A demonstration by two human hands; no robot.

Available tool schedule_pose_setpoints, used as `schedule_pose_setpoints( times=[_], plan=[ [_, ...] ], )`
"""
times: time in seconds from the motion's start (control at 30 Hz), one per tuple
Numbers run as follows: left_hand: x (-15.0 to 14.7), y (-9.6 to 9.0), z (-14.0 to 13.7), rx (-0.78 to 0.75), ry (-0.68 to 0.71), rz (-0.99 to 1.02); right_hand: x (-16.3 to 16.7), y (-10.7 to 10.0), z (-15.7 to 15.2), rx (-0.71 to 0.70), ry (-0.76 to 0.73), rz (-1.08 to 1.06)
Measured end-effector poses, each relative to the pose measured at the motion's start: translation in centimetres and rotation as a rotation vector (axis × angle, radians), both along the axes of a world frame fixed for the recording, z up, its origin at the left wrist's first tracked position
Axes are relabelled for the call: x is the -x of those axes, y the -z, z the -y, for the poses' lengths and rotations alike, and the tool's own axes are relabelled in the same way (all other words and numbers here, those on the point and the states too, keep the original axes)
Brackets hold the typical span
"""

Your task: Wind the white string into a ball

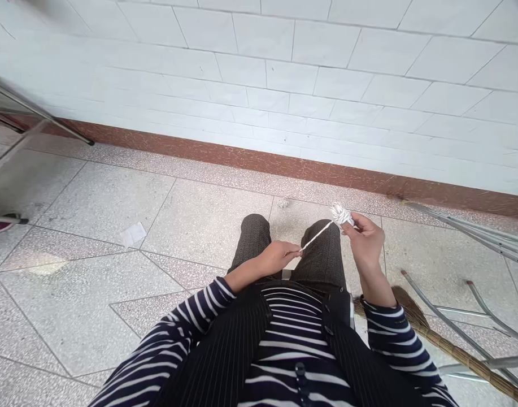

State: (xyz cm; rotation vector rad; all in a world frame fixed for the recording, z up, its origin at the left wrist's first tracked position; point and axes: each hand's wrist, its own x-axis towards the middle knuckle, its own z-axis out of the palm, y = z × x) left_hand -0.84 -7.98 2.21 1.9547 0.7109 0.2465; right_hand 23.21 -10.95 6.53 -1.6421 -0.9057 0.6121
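A bundle of white cord point(340, 215), wound into a knotted ball, sits in the fingers of my right hand point(366, 240) above my right knee. From it a straight length of the same cord point(316, 237) slants down to the left. My left hand point(279, 257) pinches that strand over my lap, fingers pressed together. Between the two hands the strand looks taut. On the floor past my knees lies a second small white bundle point(283, 202), apart from both hands; whether it joins the cord I cannot tell.
A white tiled wall point(279, 73) with a red-brown skirting point(225, 151) stands ahead. Metal legs point(68, 130) are at the left. A white paper point(133, 234) lies on the speckled floor. To my right are a broom point(453, 350) and metal tube frames point(474, 232).
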Motion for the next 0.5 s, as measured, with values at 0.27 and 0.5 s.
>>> schedule_pose_setpoints(
  times=[0.27,0.5],
  plan=[
    [-0.3,0.4,0.5,0.057,-0.098,0.009,2.4,-2.0,1.6,-0.056,-0.187,0.008],
    [-2.5,-1.8,-2.4,0.045,-0.219,0.26,5.9,-4.5,2.6,0.019,-0.547,0.032]
  ],
)
